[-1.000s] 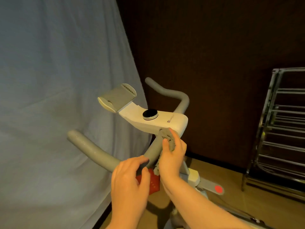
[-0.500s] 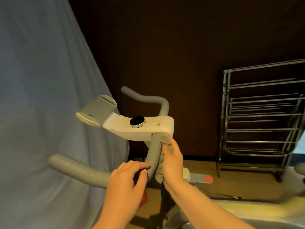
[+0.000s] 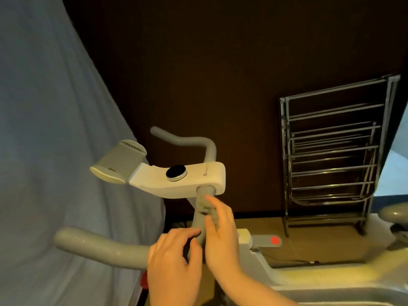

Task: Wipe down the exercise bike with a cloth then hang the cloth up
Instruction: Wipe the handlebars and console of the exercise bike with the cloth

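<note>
The exercise bike has a white console (image 3: 199,176) with a black dial, a grey phone holder (image 3: 120,161) and grey handlebars (image 3: 99,247). A small grey cloth (image 3: 204,206) is wrapped against the upright grey bar just below the console. My right hand (image 3: 220,235) grips the cloth round that bar, with the index finger reaching up along it. My left hand (image 3: 174,259) holds the handlebar at its bend, just below and left of the right hand, fingers over the top and thumb beneath.
A chrome drying rack (image 3: 326,162) leans on the dark wall at the right. A pale blue sheet (image 3: 55,129) hangs along the left. The bike's frame (image 3: 331,277) with a red-dot knob (image 3: 275,240) runs right toward the grey saddle (image 3: 395,213).
My right hand has slid the cloth a little down the bar from the console. My view has swung right, bringing the rack and saddle further in. The left hand keeps its hold.
</note>
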Motion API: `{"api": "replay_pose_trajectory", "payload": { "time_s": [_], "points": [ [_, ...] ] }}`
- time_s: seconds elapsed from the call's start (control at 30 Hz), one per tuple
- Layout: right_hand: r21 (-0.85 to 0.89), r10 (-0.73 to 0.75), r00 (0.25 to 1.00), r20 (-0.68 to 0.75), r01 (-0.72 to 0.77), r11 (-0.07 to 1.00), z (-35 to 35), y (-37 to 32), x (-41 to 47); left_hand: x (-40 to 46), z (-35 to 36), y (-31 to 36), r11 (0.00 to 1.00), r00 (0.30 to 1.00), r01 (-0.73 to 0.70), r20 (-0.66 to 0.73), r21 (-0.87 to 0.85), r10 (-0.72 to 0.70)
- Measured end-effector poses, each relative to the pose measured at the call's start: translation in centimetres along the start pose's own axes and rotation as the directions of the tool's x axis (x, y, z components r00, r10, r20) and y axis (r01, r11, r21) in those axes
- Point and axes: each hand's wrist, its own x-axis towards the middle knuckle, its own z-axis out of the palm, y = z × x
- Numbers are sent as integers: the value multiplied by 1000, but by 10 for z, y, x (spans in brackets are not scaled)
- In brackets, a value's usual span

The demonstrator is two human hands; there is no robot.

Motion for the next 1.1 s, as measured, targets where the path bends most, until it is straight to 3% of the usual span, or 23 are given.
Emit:
{"api": "replay_pose_trajectory", "payload": {
  "time_s": [0.1,0.23,0.27,0.33,0.37,0.4,0.47,0.53,0.67,0.7,0.77,0.83,0.87,0.97,1.0,1.03,1.1],
  "points": [
    [-335,-213,945,250,291,896,-26,4,41,1,7,3,999,997,47,-60,10,-46],
    [-595,-243,867,435,479,645,-24,-11,76,0,13,10,989,986,135,-106,68,-127],
    [-616,-286,821,494,563,551,-20,-15,68,0,13,12,987,982,146,-129,72,-135],
    [-512,-355,639,683,765,391,-22,-17,58,-2,16,16,985,974,156,-177,71,-141],
    [-457,-325,586,742,797,394,-27,-20,67,-4,18,17,986,970,150,-203,73,-132],
    [-441,-281,589,757,780,445,-29,-23,84,-6,20,19,986,967,146,-225,85,-123],
    [-417,-270,666,695,680,603,-33,-23,106,-11,23,23,982,959,149,-260,114,-115],
    [-372,-358,691,628,671,641,-33,-20,93,-18,28,25,983,950,155,-289,104,-119],
    [-156,-427,485,763,780,607,-40,-15,66,-37,35,26,982,955,169,-259,80,-143],
    [-147,-438,462,771,799,583,-40,-14,79,-40,35,26,978,959,183,-239,98,-155],
    [-190,-455,540,708,767,613,-40,-9,100,-42,32,30,964,955,230,-222,134,-197],
    [-190,-441,664,603,657,729,-43,-2,88,-44,29,36,948,928,297,-270,117,-257],
    [-157,-442,673,594,635,756,-43,0,72,-47,27,39,939,908,330,-305,94,-288],
    [-20,-499,484,718,732,681,-49,0,45,-62,23,45,911,876,398,-341,113,-340],
    [-23,-510,453,731,763,646,-46,1,56,-67,22,47,895,869,428,-330,129,-368],
    [-73,-496,482,723,766,638,-43,1,69,-71,21,48,877,858,462,-316,131,-405],
    [-177,-444,627,640,683,708,-38,1,84,-75,19,52,858,840,500,-304,119,-448]
  ]
}}
